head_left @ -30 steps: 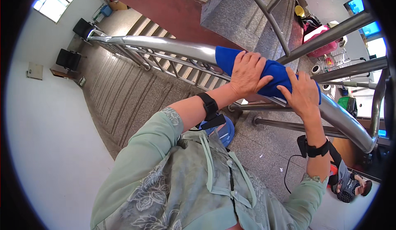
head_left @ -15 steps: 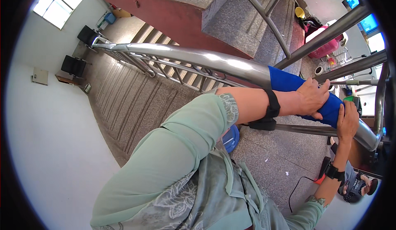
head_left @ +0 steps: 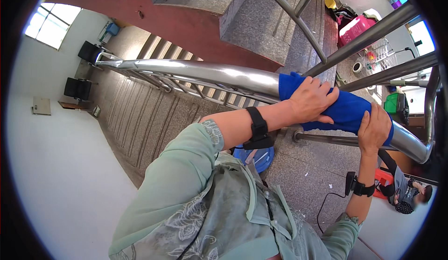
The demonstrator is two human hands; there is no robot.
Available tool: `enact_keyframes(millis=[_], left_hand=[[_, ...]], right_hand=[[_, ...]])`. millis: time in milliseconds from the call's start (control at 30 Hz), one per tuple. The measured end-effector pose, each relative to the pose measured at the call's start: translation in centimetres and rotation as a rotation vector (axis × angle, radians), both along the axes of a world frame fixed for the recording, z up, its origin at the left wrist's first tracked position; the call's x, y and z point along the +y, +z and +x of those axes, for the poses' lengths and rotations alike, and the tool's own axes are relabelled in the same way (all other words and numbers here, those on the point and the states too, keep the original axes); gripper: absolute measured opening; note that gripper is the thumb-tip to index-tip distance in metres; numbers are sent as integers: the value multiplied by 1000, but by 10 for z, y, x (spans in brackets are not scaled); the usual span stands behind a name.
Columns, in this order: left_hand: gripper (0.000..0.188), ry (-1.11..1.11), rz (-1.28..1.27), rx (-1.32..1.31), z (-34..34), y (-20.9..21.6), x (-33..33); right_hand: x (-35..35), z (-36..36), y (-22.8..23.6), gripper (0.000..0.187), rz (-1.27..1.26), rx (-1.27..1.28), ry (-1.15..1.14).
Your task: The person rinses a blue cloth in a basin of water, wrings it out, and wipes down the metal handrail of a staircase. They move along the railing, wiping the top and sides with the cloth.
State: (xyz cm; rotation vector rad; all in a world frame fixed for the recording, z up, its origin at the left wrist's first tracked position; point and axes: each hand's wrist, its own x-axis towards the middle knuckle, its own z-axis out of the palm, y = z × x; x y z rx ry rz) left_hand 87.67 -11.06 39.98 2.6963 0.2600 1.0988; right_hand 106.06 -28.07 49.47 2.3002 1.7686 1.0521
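Observation:
A blue cloth (head_left: 347, 108) is wrapped over the thick steel handrail (head_left: 224, 76) at the right. My left hand (head_left: 313, 100) lies over the cloth near its left end, fingers curved round the rail and thumb on the near side. Close to the cloth's right end, my right hand (head_left: 375, 128) is closed round it from below, with the fingers bent over the top. The underside of the cloth and the far side of the rail are hidden. Each wrist wears a black strap with a small device.
Below my arms stands a blue bucket (head_left: 261, 157). Stone steps (head_left: 261, 22) rise behind the rail, and another flight descends at left. Black chairs (head_left: 77, 88) line the white wall. A pink container (head_left: 357, 29) is at upper right; a person (head_left: 405, 197) is at lower right.
Both hands have moved left along the rail and are farther apart. The cloth covers a longer stretch of rail, its left edge lying further left. The view has shifted slightly.

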Motion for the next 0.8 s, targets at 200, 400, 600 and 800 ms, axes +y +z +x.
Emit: enact_keyframes(millis=[200, 400, 600, 800], left_hand=[[72, 29, -18, 45, -74, -31, 59], [46, 95, -125, 55, -140, -71, 114], [29, 170, -181, -1, -188, -98, 147], [26, 239, -279, -56, -241, -143, 187]], right_hand=[[63, -72, -34, 42, -1, 110, 35], [127, -143, -71, 48, -68, 219, 50], [178, -202, -88, 69, -208, 301, 170], [221, -242, -99, 79, -585, 320, 272]])
